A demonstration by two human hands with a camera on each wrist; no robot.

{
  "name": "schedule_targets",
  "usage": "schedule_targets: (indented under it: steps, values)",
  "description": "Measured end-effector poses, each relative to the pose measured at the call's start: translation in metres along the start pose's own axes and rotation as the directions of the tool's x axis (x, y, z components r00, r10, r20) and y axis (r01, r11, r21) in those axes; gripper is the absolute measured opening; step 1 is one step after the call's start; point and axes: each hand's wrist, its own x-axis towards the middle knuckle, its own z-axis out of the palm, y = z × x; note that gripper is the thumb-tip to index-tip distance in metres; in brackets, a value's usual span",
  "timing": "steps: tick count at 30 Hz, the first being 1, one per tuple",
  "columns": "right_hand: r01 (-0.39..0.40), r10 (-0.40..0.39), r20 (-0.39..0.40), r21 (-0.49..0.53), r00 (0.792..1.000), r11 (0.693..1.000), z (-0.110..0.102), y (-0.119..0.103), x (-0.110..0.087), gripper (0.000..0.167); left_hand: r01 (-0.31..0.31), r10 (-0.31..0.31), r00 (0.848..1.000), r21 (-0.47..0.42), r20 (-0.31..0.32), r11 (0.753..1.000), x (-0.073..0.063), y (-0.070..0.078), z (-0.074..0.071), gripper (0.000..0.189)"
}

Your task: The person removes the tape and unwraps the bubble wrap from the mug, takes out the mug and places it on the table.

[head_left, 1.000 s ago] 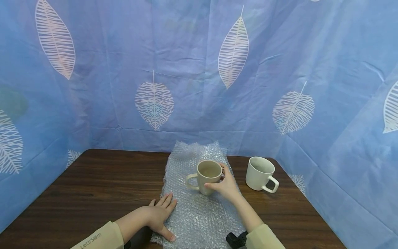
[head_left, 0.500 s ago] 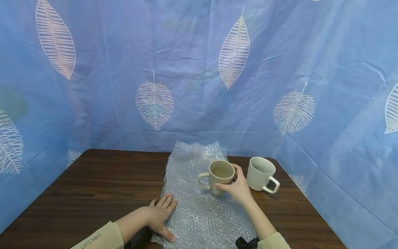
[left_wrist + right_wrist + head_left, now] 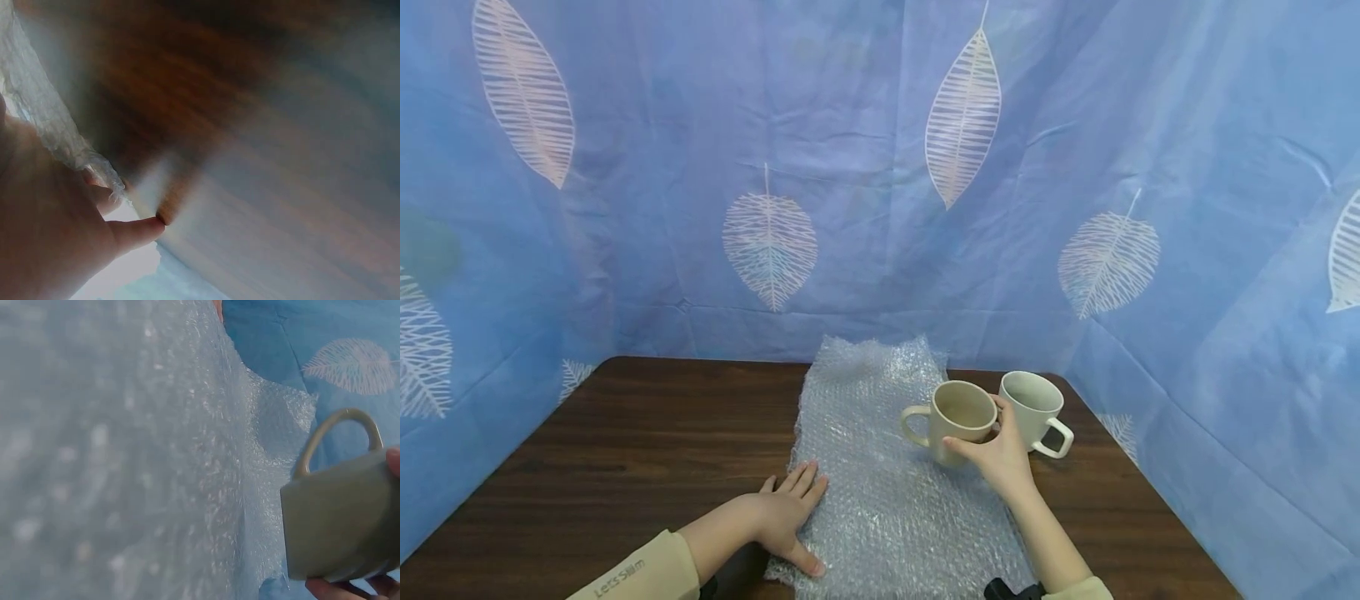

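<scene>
A beige mug (image 3: 955, 421) is gripped by my right hand (image 3: 1003, 454), with the thumb on its near side and fingers round its right side. Its handle points left in the head view. The right wrist view shows the same mug (image 3: 340, 519) with fingers at its edge. Beneath it lies a long sheet of bubble wrap (image 3: 880, 492). My left hand (image 3: 782, 517) lies flat on the left edge of that sheet, fingers spread. Close behind the right hand stands a white mug (image 3: 1032, 408), its handle facing the front right.
The dark wooden table (image 3: 647, 450) extends on both sides of the bubble wrap. A blue cloth (image 3: 865, 167) with white leaf prints hangs behind and beside the table.
My right hand has carried the beige mug to the right, from above the middle of the bubble wrap to its right edge, close to the white mug. My left hand has stayed in place.
</scene>
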Motion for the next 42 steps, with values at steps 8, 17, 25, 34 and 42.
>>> schedule_targets:
  steps: [8,17,25,34,42]
  values:
    - [-0.033,0.030,-0.128,-0.020,0.991,0.999,-0.013,-0.003,-0.011,0.104,-0.015,0.014,1.000,-0.009,-0.006,1.000,-0.002,-0.001,-0.003,0.124]
    - [-0.064,0.041,-0.210,-0.103,0.977,0.993,-0.027,0.004,-0.022,0.105,0.049,-0.049,0.999,0.015,0.014,0.999,-0.015,0.021,-0.010,0.118]
    - [-0.084,0.055,-0.257,-0.103,0.965,0.991,-0.038,0.009,-0.029,0.106,-0.001,0.001,1.000,0.001,-0.016,1.000,-0.002,0.003,0.002,0.127]
    - [-0.145,0.107,-0.303,-0.104,0.947,0.984,-0.052,0.020,-0.034,0.104,0.013,-0.013,1.000,0.016,-0.004,1.000,-0.009,0.012,-0.007,0.124]
    - [-0.203,0.156,-0.320,-0.120,0.935,0.972,-0.061,0.027,-0.038,0.107,0.069,-0.070,0.997,0.051,0.018,0.996,-0.018,0.028,-0.016,0.115]
